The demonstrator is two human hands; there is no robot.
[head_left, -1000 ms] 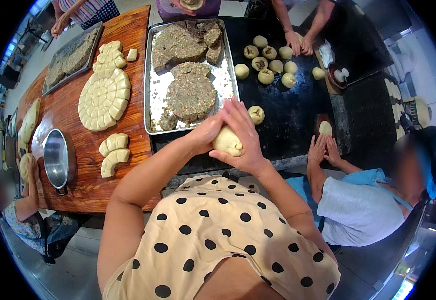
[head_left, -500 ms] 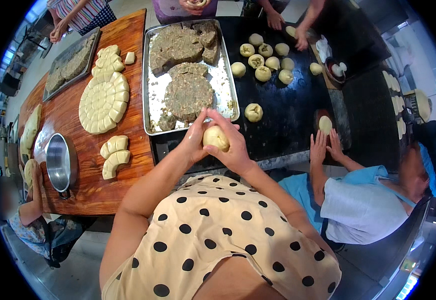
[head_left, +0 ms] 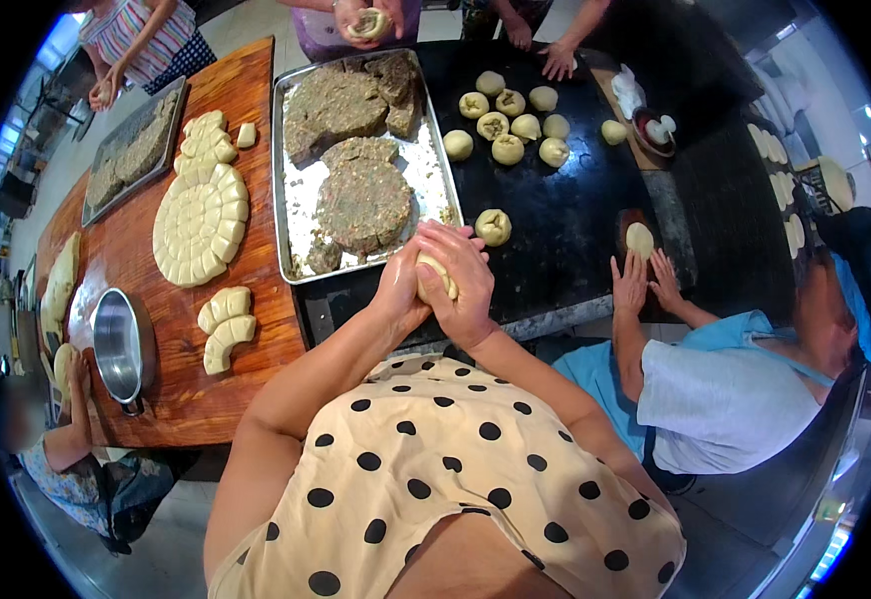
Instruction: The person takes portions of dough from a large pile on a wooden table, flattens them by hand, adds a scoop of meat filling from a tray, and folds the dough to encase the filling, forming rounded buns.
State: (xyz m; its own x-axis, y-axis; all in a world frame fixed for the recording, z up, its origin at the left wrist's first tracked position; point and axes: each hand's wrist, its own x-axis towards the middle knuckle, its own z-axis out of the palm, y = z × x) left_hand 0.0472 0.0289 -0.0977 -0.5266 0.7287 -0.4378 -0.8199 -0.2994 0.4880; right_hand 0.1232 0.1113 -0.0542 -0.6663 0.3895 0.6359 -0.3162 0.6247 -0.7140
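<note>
Between my two cupped palms is a pale stuffed dough ball (head_left: 433,263), partly covered by my fingers. My left hand (head_left: 399,288) supports it from the left. Wrapped over its right side and top is my right hand (head_left: 467,287), with the thumb lying across the front. Just beyond my hands is a metal tray (head_left: 284,225) holding a brown, speckled filling (head_left: 363,200) in large slabs. A single dough ball (head_left: 492,228) rests on the black tabletop (head_left: 555,230) to the right, and several filled balls (head_left: 507,150) stand farther back.
Cut dough pieces (head_left: 201,225) lie on the wooden table (head_left: 181,399) at left, near a steel bowl (head_left: 123,339). A second filling tray (head_left: 136,150) sits behind them. At right, a co-worker's hands (head_left: 645,280) press a flat dough round (head_left: 640,240). Other people work across the tables.
My right hand has closed farther over the dough ball, hiding more of it. Across the table, a person's hands now hold a dough piece farther into view. The view has shifted slightly.
</note>
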